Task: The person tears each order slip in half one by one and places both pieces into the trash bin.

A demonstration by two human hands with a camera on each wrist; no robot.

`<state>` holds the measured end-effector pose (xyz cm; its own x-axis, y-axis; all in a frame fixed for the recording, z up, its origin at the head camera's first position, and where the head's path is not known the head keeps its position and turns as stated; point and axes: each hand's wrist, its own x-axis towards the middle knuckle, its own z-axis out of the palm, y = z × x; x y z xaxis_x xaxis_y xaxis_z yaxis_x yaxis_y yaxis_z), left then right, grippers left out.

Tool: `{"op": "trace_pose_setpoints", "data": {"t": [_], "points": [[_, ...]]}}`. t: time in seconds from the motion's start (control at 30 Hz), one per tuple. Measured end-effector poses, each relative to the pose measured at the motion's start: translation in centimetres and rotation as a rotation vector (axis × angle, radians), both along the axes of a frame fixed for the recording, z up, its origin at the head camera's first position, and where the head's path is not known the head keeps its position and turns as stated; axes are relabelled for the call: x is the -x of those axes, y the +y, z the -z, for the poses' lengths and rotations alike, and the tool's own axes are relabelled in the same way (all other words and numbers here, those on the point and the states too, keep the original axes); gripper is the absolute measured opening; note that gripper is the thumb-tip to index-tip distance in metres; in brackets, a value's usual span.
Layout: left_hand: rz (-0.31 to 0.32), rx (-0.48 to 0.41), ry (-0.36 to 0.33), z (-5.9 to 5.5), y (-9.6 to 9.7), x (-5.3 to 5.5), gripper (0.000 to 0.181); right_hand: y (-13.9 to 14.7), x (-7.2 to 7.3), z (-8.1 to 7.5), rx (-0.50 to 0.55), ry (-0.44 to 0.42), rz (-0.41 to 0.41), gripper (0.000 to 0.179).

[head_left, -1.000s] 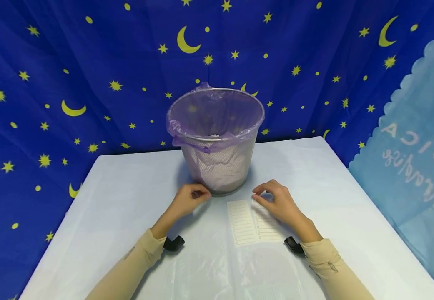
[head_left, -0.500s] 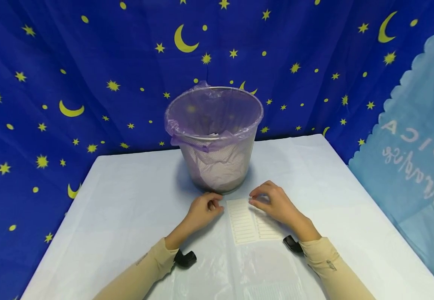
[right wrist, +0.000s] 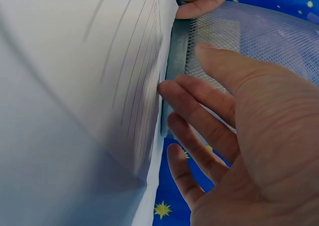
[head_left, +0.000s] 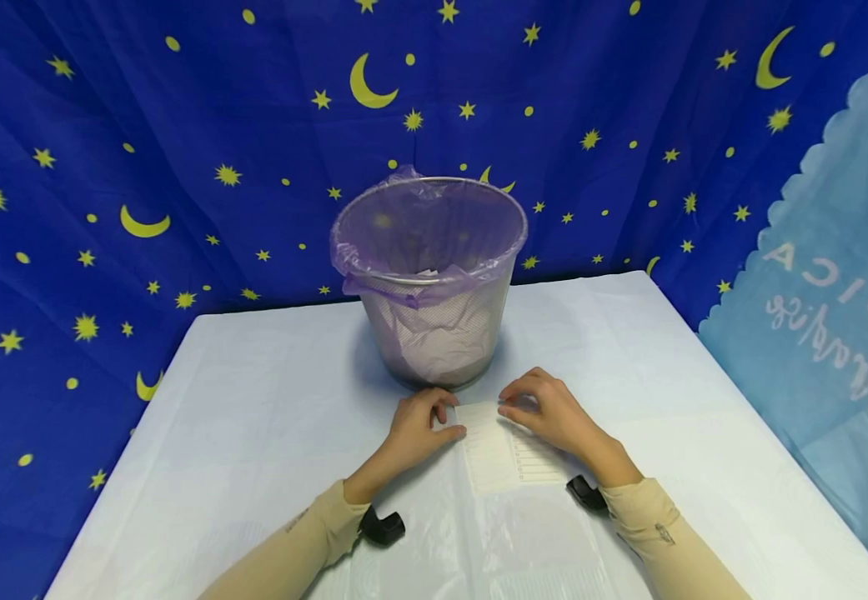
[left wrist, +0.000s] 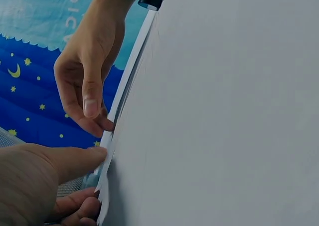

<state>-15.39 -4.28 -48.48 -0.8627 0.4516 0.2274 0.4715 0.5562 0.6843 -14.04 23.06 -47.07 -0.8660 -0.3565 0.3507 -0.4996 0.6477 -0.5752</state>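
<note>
Head view, near end: tan sleeves (head_left: pixel 306 537) come in from the lower edge, with a black wrist mount (head_left: pixel 383 527) by each cuff.
Papers: the left paper (head_left: pixel 490 462) and the lined right paper (head_left: pixel 541 460) lie flat, side by side, on the white surface (head_left: pixel 276 383); the right one is partly hidden behind the right hand.
Left hand (head_left: pixel 414 429): fingers bent, thumb well apart from them, at the left edge of the left paper near its top; no grip shows, and whether the thumb touches the sheet I cannot tell.
Right hand (head_left: pixel 554 415): fingers loosely curved, thumb apart, tips over the papers' top end; the right wrist view shows one fingertip at or very near the sheet, nothing held.
Step at the papers: seems to be finding an edge or corner to take hold of.
Next move: probably calls for a light pinch, thumb against finger, on one thin sheet without dragging its neighbour.
Bin: a mesh bin (head_left: pixel 444 329) stands upright just beyond the hands, lined with a purple bag (head_left: pixel 434 225).
Backdrop: a blue star-and-moon curtain (head_left: pixel 253 125); a paler cloth (head_left: pixel 839 275) at right.
</note>
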Motion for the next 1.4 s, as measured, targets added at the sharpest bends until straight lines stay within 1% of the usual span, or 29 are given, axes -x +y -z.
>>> {"op": "trace_pose_setpoints", "data": {"t": [0.13, 0.27, 0.37, 0.6, 0.77, 0.9, 0.97, 1.03, 1.1, 1.2, 1.3, 1.4], "points": [[-0.003, 0.013, -0.014, -0.2, 0.2, -0.2, 0.033, 0.1, 0.0, 0.1, -0.005, 0.011, 0.003, 0.019], [-0.016, -0.008, -0.041, -0.2, 0.4, -0.3, 0.024, 0.2, 0.1, 0.2, -0.011, 0.027, -0.005, 0.022], [-0.028, -0.03, -0.054, -0.1, 0.5, -0.4, 0.016, 0.2, 0.1, 0.2, -0.016, 0.024, -0.018, 0.026], [-0.04, -0.084, 0.001, 0.3, 0.8, -0.4, 0.012, 0.4, -0.1, 0.2, -0.008, -0.001, -0.026, 0.03], [-0.048, -0.089, -0.01, 0.7, 0.6, -0.5, 0.012, 0.3, -0.2, 0.6, -0.011, -0.001, -0.038, 0.029], [-0.047, -0.109, 0.0, 0.8, 0.5, -0.5, 0.012, 0.0, -0.1, 0.4, 0.053, 0.007, -0.069, 0.027], [-0.04, -0.119, 0.009, 0.6, 0.2, -0.4, 0.012, -0.3, 0.0, 0.1, 0.096, -0.002, -0.089, 0.025], [-0.028, -0.13, 0.002, 0.4, 0.1, -0.3, 0.013, -0.5, 0.0, -0.1, 0.125, -0.02, -0.1, 0.023], [-0.02, -0.157, -0.019, 0.3, -0.1, -0.1, 0.012, -0.7, 0.1, -0.3, 0.137, -0.036, -0.098, 0.019], [-0.024, -0.233, -0.06, 0.5, -0.2, 0.0, 0.011, -0.9, 0.1, -0.1, 0.151, -0.074, -0.071, 0.012], [-0.036, -0.316, -0.096, 1.0, 0.0, -0.2, 0.01, -0.8, -0.1, 0.1, 0.15, -0.101, -0.052, 0.007], [-0.035, -0.377, -0.114, 0.7, 0.4, -0.7, 0.008, -0.4, -0.3, 0.1, 0.14, -0.091, -0.052, 0.007]]}}
